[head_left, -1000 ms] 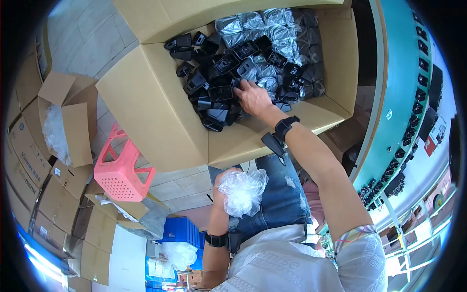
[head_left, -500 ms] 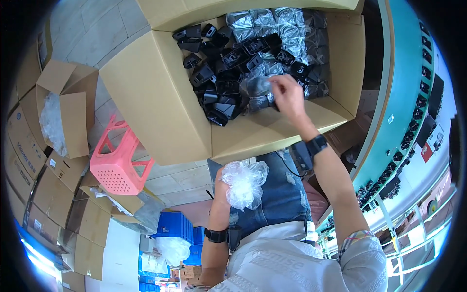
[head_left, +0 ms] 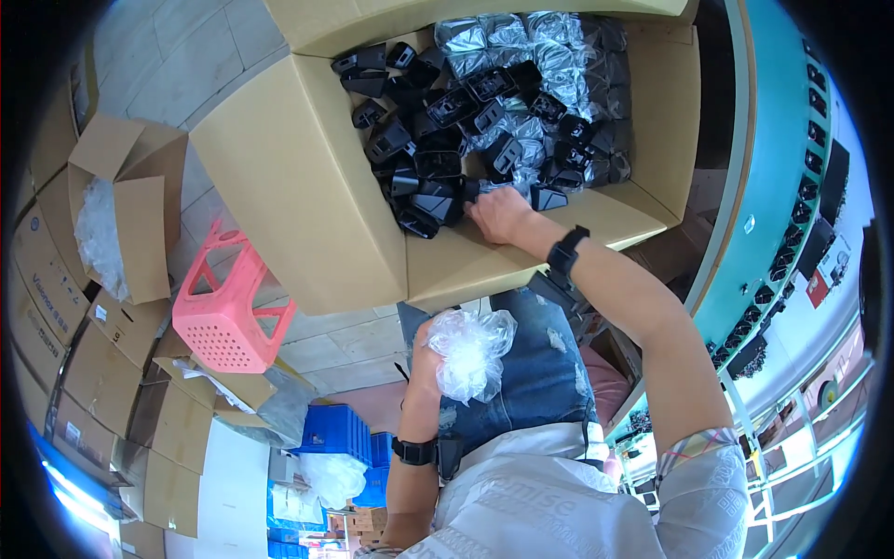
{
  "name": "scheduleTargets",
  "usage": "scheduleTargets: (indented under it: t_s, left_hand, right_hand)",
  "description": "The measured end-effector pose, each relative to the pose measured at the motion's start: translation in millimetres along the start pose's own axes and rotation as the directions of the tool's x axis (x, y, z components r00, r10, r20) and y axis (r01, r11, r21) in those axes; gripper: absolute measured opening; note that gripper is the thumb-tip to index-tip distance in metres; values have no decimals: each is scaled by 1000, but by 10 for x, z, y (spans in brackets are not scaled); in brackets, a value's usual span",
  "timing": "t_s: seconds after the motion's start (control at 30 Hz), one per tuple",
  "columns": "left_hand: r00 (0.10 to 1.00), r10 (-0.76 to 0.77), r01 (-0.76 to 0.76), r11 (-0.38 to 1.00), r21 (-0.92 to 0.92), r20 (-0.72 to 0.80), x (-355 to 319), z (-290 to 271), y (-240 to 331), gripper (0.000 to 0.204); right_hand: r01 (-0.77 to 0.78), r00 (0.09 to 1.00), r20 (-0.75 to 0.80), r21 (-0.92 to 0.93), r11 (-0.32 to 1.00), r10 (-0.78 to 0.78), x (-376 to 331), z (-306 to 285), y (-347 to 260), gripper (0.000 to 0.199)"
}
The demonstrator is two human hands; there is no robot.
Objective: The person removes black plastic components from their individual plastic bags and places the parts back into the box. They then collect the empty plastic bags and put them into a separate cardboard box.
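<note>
Tiled floor (head_left: 177,56) below; teal shelving (head_left: 773,214) curves along 3 o'clock side.

Big open cardboard box (head_left: 307,186) at 12 o'clock, filled with black plastic parts (head_left: 438,140), some in clear bags.

Smaller open carton (head_left: 130,214) at 9 o'clock holds clear plastic wrap. Pink stool (head_left: 228,317) beside it, blue crate (head_left: 340,433) at 7 o'clock.

Right hand (head_left: 498,214) inside big box, fingers curled onto black part at box's near edge; exact grip cannot tell.

Left hand (head_left: 428,349) near lap, fingers closed on crumpled clear bag (head_left: 470,349), bag bunched above fist.
</note>
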State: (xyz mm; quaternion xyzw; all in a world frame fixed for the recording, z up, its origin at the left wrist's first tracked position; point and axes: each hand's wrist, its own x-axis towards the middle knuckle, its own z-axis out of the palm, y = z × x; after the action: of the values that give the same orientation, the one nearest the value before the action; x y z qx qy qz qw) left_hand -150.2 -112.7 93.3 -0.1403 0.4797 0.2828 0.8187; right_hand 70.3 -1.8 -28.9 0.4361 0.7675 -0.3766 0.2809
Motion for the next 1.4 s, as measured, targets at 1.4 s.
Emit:
scheduleTargets:
  t_s: [1.4]
  left_hand:
    - [997,-11,16,998,67,-72,95,99,139,26]
  right_hand:
    - [191,447,-839,427,884,309,33,-662,520,25]
